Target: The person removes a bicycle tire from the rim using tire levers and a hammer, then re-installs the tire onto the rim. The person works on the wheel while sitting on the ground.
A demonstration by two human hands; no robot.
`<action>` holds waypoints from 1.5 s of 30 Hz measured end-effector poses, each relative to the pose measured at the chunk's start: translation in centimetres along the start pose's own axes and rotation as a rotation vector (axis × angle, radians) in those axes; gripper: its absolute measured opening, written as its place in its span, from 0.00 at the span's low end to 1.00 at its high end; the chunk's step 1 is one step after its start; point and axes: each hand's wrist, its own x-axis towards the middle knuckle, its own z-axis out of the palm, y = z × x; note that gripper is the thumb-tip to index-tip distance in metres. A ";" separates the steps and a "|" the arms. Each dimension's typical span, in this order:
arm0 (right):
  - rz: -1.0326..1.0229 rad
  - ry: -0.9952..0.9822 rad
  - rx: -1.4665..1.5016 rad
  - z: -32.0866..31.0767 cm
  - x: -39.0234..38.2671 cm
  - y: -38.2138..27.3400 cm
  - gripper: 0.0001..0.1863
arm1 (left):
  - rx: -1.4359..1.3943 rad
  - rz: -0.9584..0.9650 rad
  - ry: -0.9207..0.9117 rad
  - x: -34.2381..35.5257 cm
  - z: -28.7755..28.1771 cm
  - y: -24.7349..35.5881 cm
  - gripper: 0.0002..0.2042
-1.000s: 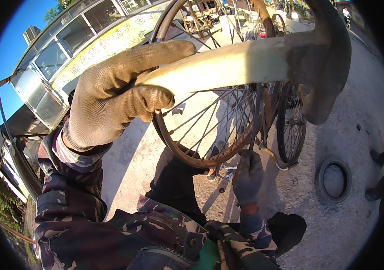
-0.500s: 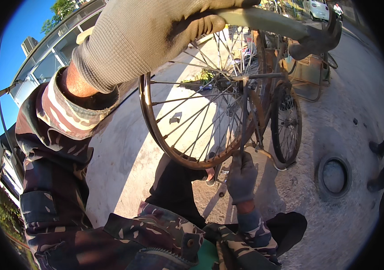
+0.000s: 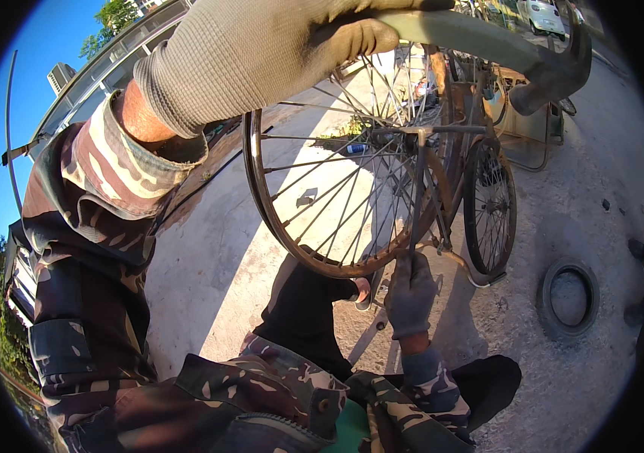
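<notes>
Raised high, my left hand (image 3: 261, 60), in a pale knitted glove, is wrapped round the light-coloured handle of a claw hammer (image 3: 552, 79). Its dark, curved head points to the right. Below is a rusty spoked wheel (image 3: 337, 268), standing upright on a cart-like frame. My right hand (image 3: 411, 296), in a grey glove, is closed on the lower end of a thin dark metal rod (image 3: 417, 200) in front of the wheel. The rod's upper end meets a crossbar near the hub. I cannot tell whether the rod is a loose tool or part of the frame.
A second spoked wheel (image 3: 490, 208) stands behind, to the right. On the pale ground lies a black tyre (image 3: 568, 298). Another person's dark shoe (image 3: 639, 251) shows at the right edge. Farther off are a rusty box cart (image 3: 529, 124) and a white car (image 3: 544, 16).
The whole view has shifted slightly. The hammer and my left hand sit a little farther right and lower against the wheel. My right hand keeps its grip on the rod.
</notes>
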 end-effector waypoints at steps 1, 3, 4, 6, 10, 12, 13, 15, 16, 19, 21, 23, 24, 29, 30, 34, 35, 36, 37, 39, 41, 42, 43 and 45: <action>-0.012 0.116 -0.116 -4.1 0.9 0.3 0.12 | -0.113 0.052 0.146 0.5 5.1 -1.2 0.24; -0.074 0.118 -0.138 -3.2 0.4 -0.1 0.11 | -0.104 0.014 0.101 -1.0 4.1 -1.5 0.24; -0.105 0.122 -0.155 -2.9 0.2 0.0 0.11 | -0.088 -0.034 0.065 -1.8 3.7 -1.1 0.24; -0.152 0.144 -0.191 -2.7 -0.1 0.8 0.11 | -0.054 -0.108 0.022 -3.1 3.0 -1.1 0.23; -0.171 0.184 -0.129 -2.8 -0.2 2.7 0.13 | -0.041 -0.204 0.026 -5.0 3.2 -1.5 0.23; -0.072 0.175 -0.019 -3.3 -0.6 3.0 0.12 | -0.079 -0.222 0.087 -6.0 3.9 -1.9 0.22; -0.023 0.171 0.036 -3.4 -0.6 2.9 0.12 | -0.120 -0.232 0.099 -6.2 4.0 -1.7 0.23; -0.048 0.213 0.012 -3.3 -0.3 3.0 0.12 | -0.203 -0.248 0.118 -6.3 4.3 -1.3 0.24; -0.062 0.235 0.000 -3.3 -0.2 3.0 0.13 | -0.201 -0.247 0.097 -6.3 4.2 -1.3 0.24; -0.027 0.203 -0.011 -3.4 0.0 3.6 0.13 | -0.155 -0.277 0.030 -6.3 3.9 -0.9 0.27; -0.085 0.176 -0.039 -3.3 0.6 3.9 0.13 | -0.173 -0.236 0.079 -6.7 4.3 -1.2 0.27; -0.119 0.160 -0.056 -3.2 0.9 4.1 0.12 | -0.190 -0.211 0.106 -7.0 4.7 -1.6 0.27; -0.130 0.160 -0.065 -3.3 1.0 4.1 0.12 | -0.200 -0.202 0.121 -7.1 4.9 -1.9 0.27; -0.113 0.193 -0.084 -3.7 1.1 3.8 0.13 | -0.250 -0.354 0.073 -6.4 4.3 -0.4 0.27; -0.073 0.205 -0.077 -3.8 1.0 3.1 0.14 | -0.248 -0.365 0.064 -6.5 4.1 -0.4 0.27; -0.011 0.217 0.010 -3.7 0.7 3.1 0.14 | -0.222 -0.320 0.044 -6.6 3.8 -0.5 0.27; -0.019 0.213 0.002 -3.7 0.8 3.1 0.14 | -0.220 -0.310 0.047 -6.7 3.7 -0.5 0.27; -0.027 0.208 -0.006 -3.7 0.9 3.0 0.14 | -0.216 -0.301 0.041 -6.8 3.6 -0.6 0.28; -0.036 0.202 -0.014 -3.6 1.0 2.8 0.14 | -0.209 -0.295 0.029 -6.7 3.3 -0.7 0.28; -0.031 0.202 -0.022 -3.7 1.1 2.6 0.14 | -0.203 -0.290 0.022 -7.0 3.2 -0.7 0.28; -0.025 0.206 -0.016 -3.7 1.1 2.6 0.14 | -0.201 -0.286 0.011 -7.3 3.0 -0.6 0.28; -0.022 0.211 -0.006 -3.7 1.2 2.6 0.14 | -0.206 -0.291 0.010 -7.4 2.8 -0.3 0.29; -0.018 0.216 0.004 -3.7 1.2 2.6 0.14 | -0.214 -0.303 0.012 -7.4 2.6 -0.2 0.29; 0.027 0.208 0.043 -3.7 0.9 2.4 0.14 | -0.260 -0.355 0.006 -7.6 2.6 0.5 0.29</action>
